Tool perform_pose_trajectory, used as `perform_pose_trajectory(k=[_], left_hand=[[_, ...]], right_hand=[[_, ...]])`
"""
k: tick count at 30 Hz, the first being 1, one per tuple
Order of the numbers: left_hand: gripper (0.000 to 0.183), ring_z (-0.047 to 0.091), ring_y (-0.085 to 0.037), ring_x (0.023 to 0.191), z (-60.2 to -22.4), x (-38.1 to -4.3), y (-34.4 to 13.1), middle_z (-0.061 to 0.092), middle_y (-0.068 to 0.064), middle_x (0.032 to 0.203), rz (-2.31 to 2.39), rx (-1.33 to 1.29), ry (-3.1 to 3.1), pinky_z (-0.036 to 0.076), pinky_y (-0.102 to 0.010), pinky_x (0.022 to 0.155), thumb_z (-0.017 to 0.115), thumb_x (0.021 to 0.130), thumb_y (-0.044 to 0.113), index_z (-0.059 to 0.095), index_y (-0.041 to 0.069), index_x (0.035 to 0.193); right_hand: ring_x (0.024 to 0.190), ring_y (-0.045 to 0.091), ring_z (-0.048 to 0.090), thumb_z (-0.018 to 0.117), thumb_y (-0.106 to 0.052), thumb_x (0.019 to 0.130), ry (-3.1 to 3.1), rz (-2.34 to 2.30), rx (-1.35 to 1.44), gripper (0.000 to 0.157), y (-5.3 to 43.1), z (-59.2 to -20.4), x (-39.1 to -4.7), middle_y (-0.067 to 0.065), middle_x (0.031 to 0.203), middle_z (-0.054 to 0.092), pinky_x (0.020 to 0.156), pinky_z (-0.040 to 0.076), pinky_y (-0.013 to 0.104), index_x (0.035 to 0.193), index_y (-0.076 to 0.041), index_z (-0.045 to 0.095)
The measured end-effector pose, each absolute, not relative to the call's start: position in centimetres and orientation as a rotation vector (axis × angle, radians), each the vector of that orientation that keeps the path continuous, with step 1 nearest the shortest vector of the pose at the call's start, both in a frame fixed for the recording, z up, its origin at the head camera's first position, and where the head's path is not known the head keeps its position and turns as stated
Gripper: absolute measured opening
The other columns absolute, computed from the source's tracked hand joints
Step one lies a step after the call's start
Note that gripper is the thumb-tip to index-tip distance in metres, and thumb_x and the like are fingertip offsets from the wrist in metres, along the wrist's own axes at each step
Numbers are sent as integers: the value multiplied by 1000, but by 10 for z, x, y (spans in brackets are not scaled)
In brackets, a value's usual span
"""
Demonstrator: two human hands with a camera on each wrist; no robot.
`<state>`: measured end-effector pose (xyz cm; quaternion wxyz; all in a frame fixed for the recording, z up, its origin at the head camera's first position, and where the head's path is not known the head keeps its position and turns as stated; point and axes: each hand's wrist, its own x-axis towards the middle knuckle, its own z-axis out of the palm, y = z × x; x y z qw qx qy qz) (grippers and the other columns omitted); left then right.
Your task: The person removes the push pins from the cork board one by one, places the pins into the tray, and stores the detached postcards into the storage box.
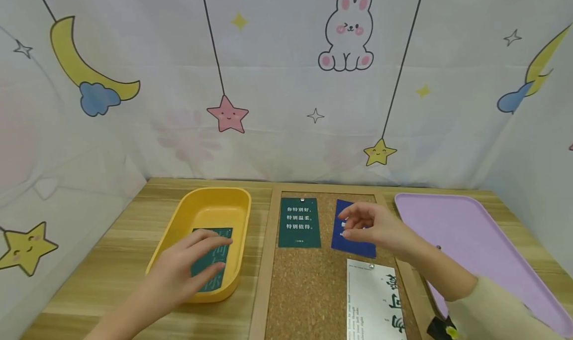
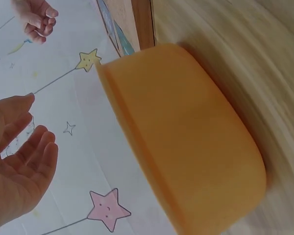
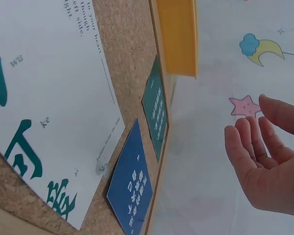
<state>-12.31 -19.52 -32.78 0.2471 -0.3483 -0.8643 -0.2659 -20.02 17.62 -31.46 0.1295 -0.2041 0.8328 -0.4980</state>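
Observation:
My left hand (image 1: pixel 185 263) hovers over the yellow bin (image 1: pixel 224 200) with nothing in its fingers. In that bin lies a dark green card (image 1: pixel 221 258) with pale writing, partly hidden by the hand. My right hand (image 1: pixel 373 225) hangs loosely curled above a dark blue card (image 1: pixel 353 247) on the cork board (image 1: pixel 304 285); the right wrist view shows this hand (image 3: pixel 269 166) holding nothing, apart from the card. Left of the blue card is a green card (image 1: pixel 299 233) with white characters and a pin at its top. Nearer me lies a white card (image 1: pixel 369 300), pinned at its top.
A light purple tray (image 1: pixel 447 220) lies right of the board, partly behind my right forearm. Near its front left corner is a small black and yellow object (image 1: pixel 440 328). The wood-grain table (image 1: pixel 121 240) ends at a printed cloth backdrop (image 1: pixel 277 151).

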Motion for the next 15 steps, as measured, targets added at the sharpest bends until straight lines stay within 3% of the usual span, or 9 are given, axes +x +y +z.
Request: perform_pose_trajectory(k=[5, 9, 15], left_hand=[[52, 58, -9, 85, -329, -120, -180, 59, 6, 103, -574, -945, -2398, 50, -19, 71, 84, 63, 5, 65, 15, 109], [46, 57, -9, 86, -331, -118, -169, 59, 5, 101, -510, -941, -2456, 52, -25, 73, 83, 65, 9, 65, 14, 107], [42, 56, -11, 89, -336, -117, -152, 58, 3, 104, -539, -1013, -2490, 53, -25, 74, 81, 69, 9, 65, 15, 108]], right_hand=[[80, 22, 58, 69, -13, 84, 2392, -1449, -571, 38, 188, -319, -197, 12, 90, 59, 71, 53, 27, 113, 6, 55], [81, 20, 59, 69, -13, 84, 2396, -1440, -559, 39, 196, -321, -194, 12, 91, 59, 71, 53, 29, 114, 8, 54], [80, 17, 59, 69, -13, 84, 2411, -1423, -552, 38, 210, -324, -188, 12, 90, 59, 70, 52, 29, 113, 8, 55]])
